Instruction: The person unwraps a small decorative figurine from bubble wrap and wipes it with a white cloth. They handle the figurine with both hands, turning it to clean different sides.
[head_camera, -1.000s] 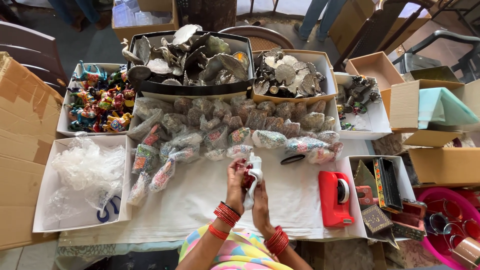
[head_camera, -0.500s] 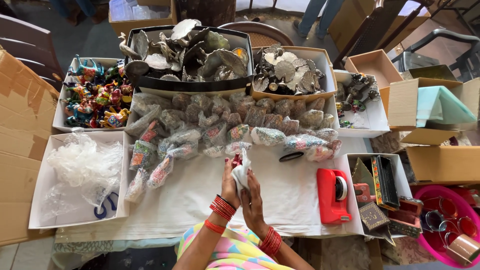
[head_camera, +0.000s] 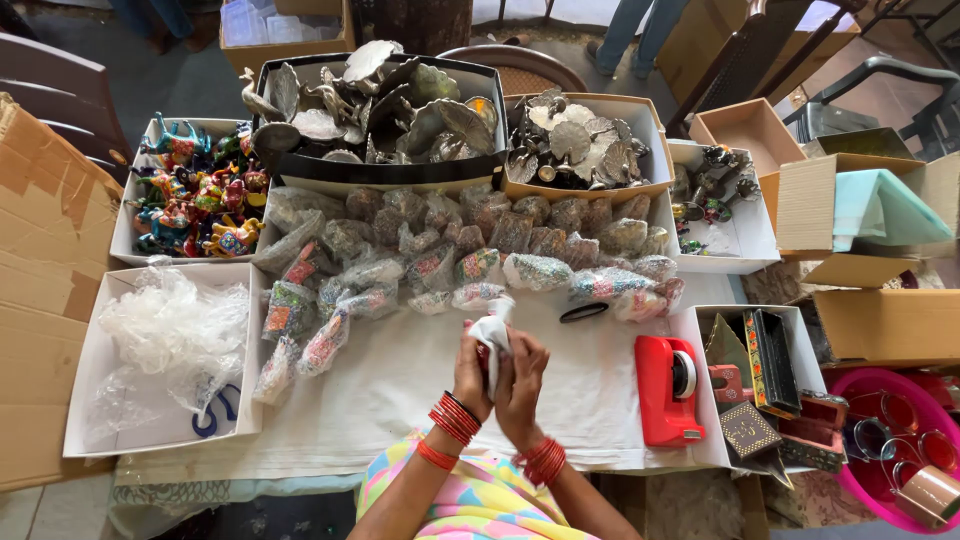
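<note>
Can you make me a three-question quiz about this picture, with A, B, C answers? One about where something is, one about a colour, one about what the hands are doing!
1. Where is the tape dispenser?
A. right of the hands
B. left of the hands
C. inside the plastic bag box

2. What colour is it?
A. blue
B. red
C. green

3. What are the left hand and right hand doing?
A. resting flat
B. holding scissors
C. holding a small white wrapped bundle together

Answers: 1 A, it lies on the white cloth to their right. 2 B, its body is red. 3 C, both hands close round the bundle.
</note>
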